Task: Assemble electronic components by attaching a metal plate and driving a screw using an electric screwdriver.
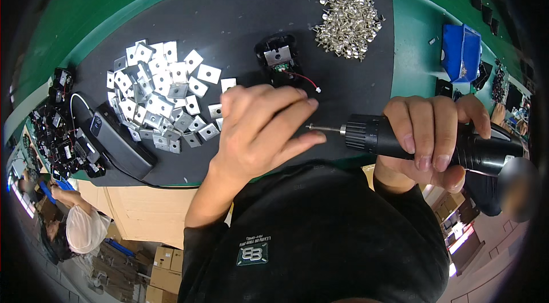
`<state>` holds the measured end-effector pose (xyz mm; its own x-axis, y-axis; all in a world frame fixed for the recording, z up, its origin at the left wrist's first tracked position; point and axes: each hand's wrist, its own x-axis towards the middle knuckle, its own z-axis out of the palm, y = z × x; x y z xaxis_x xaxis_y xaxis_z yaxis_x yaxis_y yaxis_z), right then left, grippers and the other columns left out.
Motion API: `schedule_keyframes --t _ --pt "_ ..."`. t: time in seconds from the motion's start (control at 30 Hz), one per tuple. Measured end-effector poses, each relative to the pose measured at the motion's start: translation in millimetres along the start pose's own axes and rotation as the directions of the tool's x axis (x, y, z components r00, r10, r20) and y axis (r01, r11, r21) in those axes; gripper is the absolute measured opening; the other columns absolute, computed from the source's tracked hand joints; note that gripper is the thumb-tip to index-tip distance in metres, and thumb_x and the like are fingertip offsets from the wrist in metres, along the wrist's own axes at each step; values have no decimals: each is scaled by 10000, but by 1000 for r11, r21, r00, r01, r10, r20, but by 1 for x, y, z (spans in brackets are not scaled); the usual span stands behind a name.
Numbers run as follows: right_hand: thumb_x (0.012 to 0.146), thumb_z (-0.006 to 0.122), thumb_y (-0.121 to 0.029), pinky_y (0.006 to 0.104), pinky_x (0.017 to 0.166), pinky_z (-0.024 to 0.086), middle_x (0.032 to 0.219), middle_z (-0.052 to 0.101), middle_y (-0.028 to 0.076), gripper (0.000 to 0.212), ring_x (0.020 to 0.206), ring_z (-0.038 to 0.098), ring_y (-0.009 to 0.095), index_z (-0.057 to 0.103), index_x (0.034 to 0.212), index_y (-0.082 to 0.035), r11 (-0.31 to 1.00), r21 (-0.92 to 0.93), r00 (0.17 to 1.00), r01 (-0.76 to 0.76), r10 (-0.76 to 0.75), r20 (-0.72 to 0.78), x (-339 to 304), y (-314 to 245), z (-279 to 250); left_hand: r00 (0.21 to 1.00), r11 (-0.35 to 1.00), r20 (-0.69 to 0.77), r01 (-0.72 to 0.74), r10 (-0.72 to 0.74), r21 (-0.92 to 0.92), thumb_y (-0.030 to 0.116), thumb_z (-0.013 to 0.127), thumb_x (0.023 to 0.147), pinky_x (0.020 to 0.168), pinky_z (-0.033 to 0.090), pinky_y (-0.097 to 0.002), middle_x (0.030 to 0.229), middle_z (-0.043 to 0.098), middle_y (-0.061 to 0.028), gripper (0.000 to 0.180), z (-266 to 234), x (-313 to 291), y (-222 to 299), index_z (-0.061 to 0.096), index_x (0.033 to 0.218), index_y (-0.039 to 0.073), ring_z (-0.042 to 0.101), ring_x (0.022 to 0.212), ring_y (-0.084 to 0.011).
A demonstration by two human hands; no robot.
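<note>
My right hand [426,137] is wrapped around a black electric screwdriver [372,135], held sideways with its bit pointing left. A small screw [310,127] appears to sit on the bit's tip. Close to that tip is my left hand [263,125], its thumb and index finger apart and nothing visible between them. Beyond it on the black mat lies a small black housing [274,45]. A bent silver metal plate [278,56] rests in the housing, beside a green circuit board [281,67]. From there a red wire runs to a white connector [318,90].
Loose silver plates [154,85] with holes lie piled at left, and screws [349,22] are heaped at far right. A black power bank [120,140] with a cable lies by black parts [54,125]. A blue bin [462,51] stands right. Another person [86,228] is at lower left.
</note>
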<state>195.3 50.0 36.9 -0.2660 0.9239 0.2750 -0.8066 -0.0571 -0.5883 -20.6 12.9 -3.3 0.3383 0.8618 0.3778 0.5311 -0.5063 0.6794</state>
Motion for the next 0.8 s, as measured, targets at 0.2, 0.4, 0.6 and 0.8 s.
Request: schedule_keyframes --t 0.2,0.4,0.6,0.8 --pt "776 780 -111 249 752 433 796 563 -40 576 719 560 88 468 1252 -197 999 -29 998 -31 29 -56 6 -3 9 960 957 -23 279 -278 76 248 876 518 947 332 -431 1369 476 -184 999 -8 15 -9 415 1371 8 482 1209 -357" --pt "767 762 -128 256 764 408 783 547 -54 515 704 543 76 485 1194 -206 979 -204 999 10 -21 -50 13 -7 11 966 954 12 253 -258 160 186 872 496 937 356 -430 1264 538 -120 962 8 14 -24 441 1340 23 486 1185 -326" --pt "744 753 -142 247 753 386 769 540 -68 428 686 526 67 524 1100 -207 962 -254 989 97 -122 -86 18 4 11 973 969 49 219 -226 116 210 871 469 860 431 -394 1105 585 -105 811 3 17 -24 577 1209 59 538 1002 -302" --pt "766 738 -172 267 775 373 765 548 -72 394 694 528 71 536 1101 -215 927 -365 986 85 -132 -106 23 17 10 973 970 56 217 -224 111 267 868 474 824 433 -385 1047 579 -85 786 2 17 -24 603 1191 87 535 944 -280"
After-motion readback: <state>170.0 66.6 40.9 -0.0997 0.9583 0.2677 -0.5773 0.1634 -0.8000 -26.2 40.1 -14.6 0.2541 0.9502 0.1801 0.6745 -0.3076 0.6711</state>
